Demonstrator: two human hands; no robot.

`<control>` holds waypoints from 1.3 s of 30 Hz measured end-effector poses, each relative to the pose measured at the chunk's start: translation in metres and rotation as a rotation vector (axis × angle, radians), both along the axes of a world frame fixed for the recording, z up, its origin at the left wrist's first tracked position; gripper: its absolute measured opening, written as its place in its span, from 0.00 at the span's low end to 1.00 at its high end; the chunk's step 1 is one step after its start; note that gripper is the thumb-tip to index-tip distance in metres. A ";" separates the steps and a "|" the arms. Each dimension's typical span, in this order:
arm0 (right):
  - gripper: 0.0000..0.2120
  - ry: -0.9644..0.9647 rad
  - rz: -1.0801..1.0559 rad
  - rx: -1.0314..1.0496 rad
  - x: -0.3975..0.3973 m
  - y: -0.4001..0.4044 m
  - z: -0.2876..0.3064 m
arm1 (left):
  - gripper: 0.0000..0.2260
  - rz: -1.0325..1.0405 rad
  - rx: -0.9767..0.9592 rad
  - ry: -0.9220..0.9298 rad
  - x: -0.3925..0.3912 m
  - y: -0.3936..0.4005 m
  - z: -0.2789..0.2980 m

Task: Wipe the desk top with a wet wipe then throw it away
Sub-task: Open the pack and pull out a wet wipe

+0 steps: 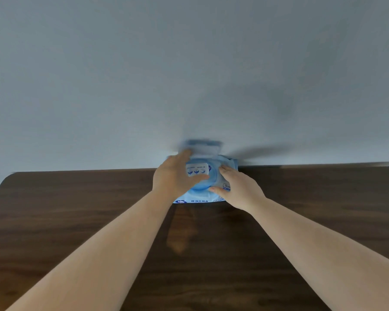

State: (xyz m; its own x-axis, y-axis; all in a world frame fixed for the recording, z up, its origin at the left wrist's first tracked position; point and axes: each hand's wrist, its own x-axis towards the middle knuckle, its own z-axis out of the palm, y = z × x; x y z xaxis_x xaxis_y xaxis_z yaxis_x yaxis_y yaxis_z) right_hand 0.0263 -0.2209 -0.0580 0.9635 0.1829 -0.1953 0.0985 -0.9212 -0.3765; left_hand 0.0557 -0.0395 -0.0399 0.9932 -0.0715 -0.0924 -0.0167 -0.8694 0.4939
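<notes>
My bare forearms reach out over the dark wood-grain table (76, 209), its near part bare and glossy. At its far edge lies the blue wet wipe pack (199, 190), against the wall. My right hand (238, 189) presses it with fingers spread flat; my left hand (173, 176) pinches the raised, blurred lid flap (202, 148). Beyond stands a plain grey-white wall (189, 63).

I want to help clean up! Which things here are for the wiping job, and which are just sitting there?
For the job:
- wet wipe pack, lid flipped up
- desk top
- left hand and right hand, both on the pack

Just there:
- the wall behind; nothing else lies on the desk
</notes>
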 end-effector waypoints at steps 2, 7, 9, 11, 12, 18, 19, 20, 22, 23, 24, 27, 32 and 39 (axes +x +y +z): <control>0.29 0.002 -0.002 0.032 -0.001 0.001 0.000 | 0.29 -0.076 0.087 -0.057 -0.006 -0.004 -0.005; 0.22 -0.039 0.028 -0.053 0.000 -0.002 0.007 | 0.08 0.046 -0.004 -0.135 -0.008 -0.011 0.000; 0.17 -0.228 0.046 -0.065 -0.001 0.003 0.010 | 0.11 0.197 -0.198 -0.094 -0.005 -0.002 0.001; 0.15 -0.299 0.070 -0.059 0.001 0.014 0.011 | 0.09 0.314 -0.376 -0.072 -0.006 0.010 -0.001; 0.15 -0.275 0.080 -0.055 0.002 0.022 0.011 | 0.08 0.333 -0.424 -0.059 -0.008 0.016 -0.001; 0.15 -0.176 0.011 -0.065 0.022 0.045 0.003 | 0.10 0.295 -0.401 -0.021 -0.014 0.023 0.000; 0.12 -0.204 0.032 -0.088 0.023 0.046 0.002 | 0.10 0.294 -0.405 -0.014 -0.014 0.023 -0.001; 0.09 -0.221 0.057 -0.094 0.024 0.047 0.002 | 0.11 0.298 -0.411 -0.007 -0.014 0.023 -0.003; 0.05 -0.226 0.067 -0.007 0.024 0.047 0.003 | 0.10 0.303 -0.401 0.006 -0.014 0.022 -0.004; 0.06 -0.220 0.019 0.077 0.024 0.047 0.006 | 0.10 0.298 -0.393 0.018 -0.015 0.022 -0.004; 0.06 -0.210 -0.085 0.198 0.023 0.046 0.012 | 0.10 0.285 -0.385 0.035 -0.015 0.023 -0.005; 0.07 -0.055 -0.482 0.795 0.017 0.037 0.036 | 0.08 0.260 -0.396 0.078 -0.017 0.021 -0.003; 0.05 0.241 -0.633 1.154 -0.008 0.022 0.056 | 0.06 0.425 -0.856 0.136 -0.032 0.013 0.017; 0.06 0.431 -0.486 1.295 -0.032 0.025 0.069 | 0.11 0.394 -1.248 0.368 -0.053 0.006 0.038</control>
State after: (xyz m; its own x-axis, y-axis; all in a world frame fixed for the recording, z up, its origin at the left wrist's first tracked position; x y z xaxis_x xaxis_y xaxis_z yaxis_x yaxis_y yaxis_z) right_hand -0.0060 -0.1956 0.0113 0.8906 0.1313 -0.4354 -0.4530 0.1732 -0.8745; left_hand 0.0031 -0.0334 -0.0023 0.8989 -0.0215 -0.4377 0.4296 0.2401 0.8705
